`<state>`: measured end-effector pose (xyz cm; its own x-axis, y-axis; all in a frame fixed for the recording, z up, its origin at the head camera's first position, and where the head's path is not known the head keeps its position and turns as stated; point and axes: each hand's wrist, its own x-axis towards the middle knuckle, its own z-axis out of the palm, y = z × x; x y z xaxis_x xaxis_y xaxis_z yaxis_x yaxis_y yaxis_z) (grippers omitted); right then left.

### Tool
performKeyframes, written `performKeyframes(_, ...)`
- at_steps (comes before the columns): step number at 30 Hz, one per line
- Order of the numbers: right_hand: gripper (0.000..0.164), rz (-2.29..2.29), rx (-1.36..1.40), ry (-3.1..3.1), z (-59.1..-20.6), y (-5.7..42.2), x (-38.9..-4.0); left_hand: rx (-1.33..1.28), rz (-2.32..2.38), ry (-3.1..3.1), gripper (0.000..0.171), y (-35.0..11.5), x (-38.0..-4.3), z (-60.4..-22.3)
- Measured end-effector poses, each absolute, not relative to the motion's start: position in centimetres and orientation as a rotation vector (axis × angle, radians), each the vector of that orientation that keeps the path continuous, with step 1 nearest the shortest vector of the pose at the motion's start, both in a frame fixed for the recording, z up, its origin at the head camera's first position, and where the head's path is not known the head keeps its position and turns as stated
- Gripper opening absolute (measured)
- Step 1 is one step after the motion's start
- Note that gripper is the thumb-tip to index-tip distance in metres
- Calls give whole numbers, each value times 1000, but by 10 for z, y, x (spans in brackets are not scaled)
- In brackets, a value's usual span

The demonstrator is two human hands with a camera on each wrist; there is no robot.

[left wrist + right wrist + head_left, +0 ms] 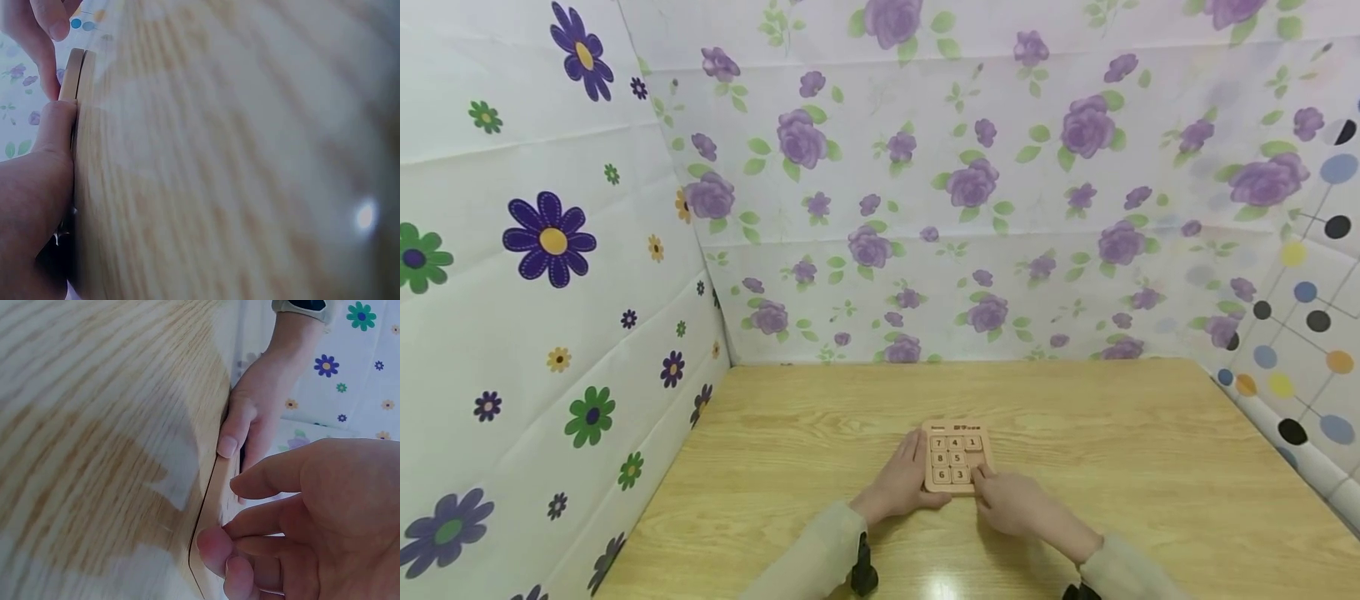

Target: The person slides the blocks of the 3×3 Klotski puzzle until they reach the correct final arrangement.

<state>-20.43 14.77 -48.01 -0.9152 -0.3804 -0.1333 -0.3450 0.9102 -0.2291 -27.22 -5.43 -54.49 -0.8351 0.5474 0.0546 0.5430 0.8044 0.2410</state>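
Note:
A wooden number sliding puzzle (974, 458) lies flat on the table. Its tiles read 7, 4, 1 in the top row, 8 and 5 in the middle, 6 and 3 at the bottom; a bare slot shows right of the 5. My left hand (898, 482) grips the board, fingers along its left side and thumb (57, 125) against the near edge. At the lower right corner, the fingertips of my right hand (1013, 503) touch the puzzle and hide that spot. In the right wrist view its fingers are loosely bent, the thumb (269, 475) apart from them.
The wood-grained table (805, 417) stretches out around the board. A floral sheet (925, 200) hangs behind it, a daisy-patterned sheet (550, 350) stands at the left, and a dotted sheet (1307, 358) at the right. Dark straps (864, 567) sit at the wrists.

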Motion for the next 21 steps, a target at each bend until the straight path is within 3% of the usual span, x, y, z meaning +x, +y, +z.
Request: performKeyframes(21, 53, -317, -552, 2889, -488, 146, -221, 908, 396, 2973, 112, -55, -273, -547)
